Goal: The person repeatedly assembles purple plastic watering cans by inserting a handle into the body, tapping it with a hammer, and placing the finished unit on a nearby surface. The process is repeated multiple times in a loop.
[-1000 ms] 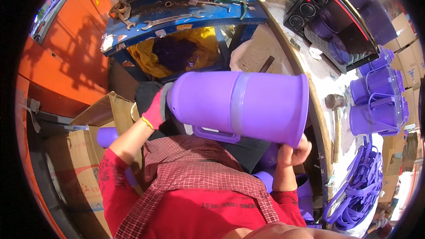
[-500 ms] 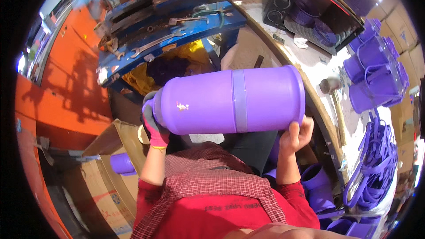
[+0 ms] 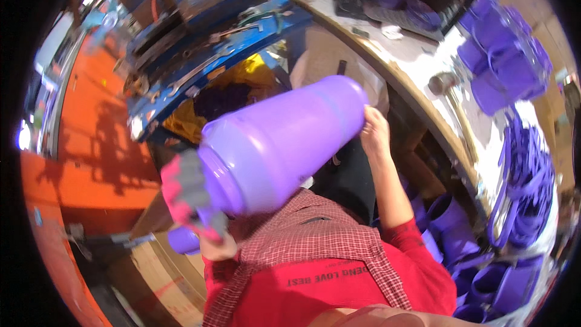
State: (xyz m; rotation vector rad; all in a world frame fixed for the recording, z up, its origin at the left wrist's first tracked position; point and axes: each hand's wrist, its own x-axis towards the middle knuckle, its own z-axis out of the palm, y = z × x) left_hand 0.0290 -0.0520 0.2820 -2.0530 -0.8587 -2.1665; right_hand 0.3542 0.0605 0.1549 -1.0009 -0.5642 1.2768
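Note:
A large purple plastic cylinder (image 3: 290, 130), like a flask or jug body, is held aslant in front of my waist. Its narrower, stepped neck end points to the lower left and its wide end to the upper right. My left hand (image 3: 192, 197), in a grey and pink glove, wraps round the neck end; motion blurs it a little. My bare right hand (image 3: 375, 133) grips the rim of the wide end, with part of its fingers hidden behind the cylinder.
Ahead, a blue metal bench (image 3: 230, 48) carries wrenches. On the right-hand table stand an electric oven (image 3: 399, 6), a hammer (image 3: 445, 85), purple containers (image 3: 505, 66) and a heap of purple straps (image 3: 523, 188). An orange panel (image 3: 103, 133) flanks my left, above cardboard (image 3: 163, 266).
The cylinder has tilted from nearly level, its neck end swinging down and toward me. My left hand has moved down and left with it; my right hand has moved up and left.

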